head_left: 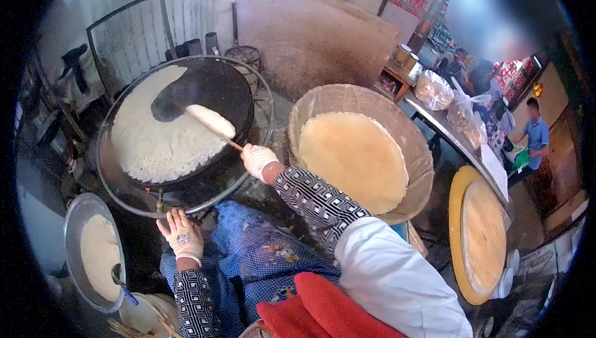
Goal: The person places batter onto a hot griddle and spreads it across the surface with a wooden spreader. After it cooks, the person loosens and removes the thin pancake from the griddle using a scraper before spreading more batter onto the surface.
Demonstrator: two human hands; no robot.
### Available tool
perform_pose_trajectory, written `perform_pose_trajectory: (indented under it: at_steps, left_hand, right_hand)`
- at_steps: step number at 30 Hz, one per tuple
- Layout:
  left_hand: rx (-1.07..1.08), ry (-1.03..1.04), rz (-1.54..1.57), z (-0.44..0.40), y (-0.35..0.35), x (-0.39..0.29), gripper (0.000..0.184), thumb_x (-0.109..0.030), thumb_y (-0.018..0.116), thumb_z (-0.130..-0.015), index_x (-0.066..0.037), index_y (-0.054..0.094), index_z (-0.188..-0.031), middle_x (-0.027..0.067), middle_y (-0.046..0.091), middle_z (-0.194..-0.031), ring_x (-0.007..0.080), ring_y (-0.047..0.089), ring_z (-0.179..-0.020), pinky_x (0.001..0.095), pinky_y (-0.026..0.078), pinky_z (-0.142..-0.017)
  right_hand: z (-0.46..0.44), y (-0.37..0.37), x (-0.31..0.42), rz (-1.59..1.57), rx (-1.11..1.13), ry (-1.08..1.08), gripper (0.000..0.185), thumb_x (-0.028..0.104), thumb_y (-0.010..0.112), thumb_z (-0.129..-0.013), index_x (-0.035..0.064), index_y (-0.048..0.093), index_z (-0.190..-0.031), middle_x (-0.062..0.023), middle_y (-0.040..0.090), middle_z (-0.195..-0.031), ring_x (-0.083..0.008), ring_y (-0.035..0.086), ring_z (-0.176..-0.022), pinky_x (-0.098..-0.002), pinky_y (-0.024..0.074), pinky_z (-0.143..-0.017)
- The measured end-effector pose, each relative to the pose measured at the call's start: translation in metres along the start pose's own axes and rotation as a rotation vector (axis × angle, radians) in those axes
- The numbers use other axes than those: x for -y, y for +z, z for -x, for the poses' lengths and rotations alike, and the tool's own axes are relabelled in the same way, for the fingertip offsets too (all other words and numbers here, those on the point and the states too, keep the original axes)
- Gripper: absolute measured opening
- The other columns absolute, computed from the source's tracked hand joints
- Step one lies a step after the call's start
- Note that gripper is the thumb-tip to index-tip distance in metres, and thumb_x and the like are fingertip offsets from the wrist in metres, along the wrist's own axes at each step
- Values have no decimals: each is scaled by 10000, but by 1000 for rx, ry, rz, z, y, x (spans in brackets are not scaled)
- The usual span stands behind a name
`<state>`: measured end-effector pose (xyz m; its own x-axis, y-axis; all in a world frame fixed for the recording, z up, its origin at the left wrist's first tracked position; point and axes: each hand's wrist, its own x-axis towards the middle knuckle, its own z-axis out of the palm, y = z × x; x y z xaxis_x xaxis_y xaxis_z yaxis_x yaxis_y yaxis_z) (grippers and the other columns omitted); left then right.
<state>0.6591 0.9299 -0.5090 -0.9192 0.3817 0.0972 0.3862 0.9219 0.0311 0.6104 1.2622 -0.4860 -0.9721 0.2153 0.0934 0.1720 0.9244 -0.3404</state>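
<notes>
My right hand, in a pale glove, is closed round the thin wooden handle of a batter spreader. The spreader's batter-coated blade lies over the large round black griddle. Pale batter covers much of the griddle's left and front, with a dark bare patch near its middle. My left hand, also gloved, has its fingers stretched out just below the griddle's front metal rim. Whether its fingertips touch the rim or the small brass fitting there, I cannot tell.
At the right stands a lined basket with a stack of round flatbreads. A metal basin of batter with a ladle is at the left. Farther right are a yellow round tray, bagged goods and a person.
</notes>
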Motion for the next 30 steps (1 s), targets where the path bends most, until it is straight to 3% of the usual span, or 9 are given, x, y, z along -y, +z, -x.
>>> perform_pose_trajectory:
  at_steps: [1, 3, 4, 8, 18, 21, 24, 27, 30]
  left_hand:
    - [7, 16, -16, -2, -3, 1, 651, -268, 554, -843, 37, 386, -1393, 210, 380, -1476, 345, 269, -1423, 619, 7, -1149]
    - [26, -1, -56, 2, -9, 4, 642, -280, 550, -849, 29, 396, -1391, 202, 388, -1474, 342, 279, -1421, 617, -2, -1149]
    - [-11, -20, -18, 2, -4, 7, 631, -285, 561, -845, 20, 418, -1379, 193, 396, -1471, 341, 304, -1409, 615, -2, -1149]
    - [-43, -50, -26, -3, 1, 15, 628, -269, 594, -805, 18, 451, -1345, 192, 444, -1426, 349, 371, -1365, 627, 51, -1144]
    - [-5, -160, -140, -9, 5, 26, 558, -298, 495, -866, -12, 467, -1344, 151, 434, -1449, 311, 340, -1381, 652, 28, -1130]
    - [-5, -195, -58, -10, -15, 23, 550, -268, 513, -863, -13, 470, -1349, 153, 448, -1428, 293, 346, -1376, 634, 40, -1136]
    - [-184, -190, -185, -7, 19, 32, 468, -225, 532, -851, -27, 521, -1274, 153, 497, -1351, 270, 382, -1330, 627, 95, -1128]
    - [-40, -137, -15, -20, -20, -9, 507, -321, 591, -819, -33, 532, -1233, 138, 526, -1290, 296, 442, -1261, 626, 132, -1114]
    - [-12, -23, 40, -16, -6, -61, 538, -337, 578, -836, -19, 517, -1265, 148, 501, -1339, 305, 410, -1303, 627, 124, -1120]
  right_hand:
    - [22, -32, 27, 51, 76, -36, 237, 164, 466, -907, -16, 611, -959, -233, 686, -838, -358, 689, -812, -450, 549, -696]
    - [2, 25, -19, 293, -11, -272, 287, 144, 452, -884, -69, 596, -1014, -215, 699, -866, -320, 701, -817, -420, 565, -707]
    - [20, -35, 12, 187, 87, -65, 319, 140, 447, -879, -103, 577, -1038, -213, 701, -887, -316, 701, -816, -410, 571, -710]
    - [0, -25, 22, 27, 87, 64, 358, 265, 440, -945, -48, 610, -982, -244, 680, -904, -378, 669, -874, -472, 529, -782]
    - [17, -7, -4, 173, 33, -162, 267, 280, 450, -962, 42, 559, -907, -226, 679, -810, -360, 680, -766, -498, 531, -650]
    - [6, 29, -66, 295, 58, -130, 298, 291, 412, -969, 40, 569, -932, -236, 671, -798, -396, 665, -784, -526, 512, -689]
    - [2, -4, -43, 158, 35, 48, 315, 302, 421, -968, 27, 575, -961, -236, 660, -777, -449, 637, -784, -552, 495, -735]
    - [13, -4, -25, 220, -4, -134, 336, 316, 426, -975, 13, 570, -973, -273, 665, -846, -454, 646, -812, -542, 506, -750]
    - [-4, 13, -57, 191, 36, 58, 302, 315, 484, -957, 25, 567, -944, -292, 645, -853, -468, 627, -840, -549, 488, -746]
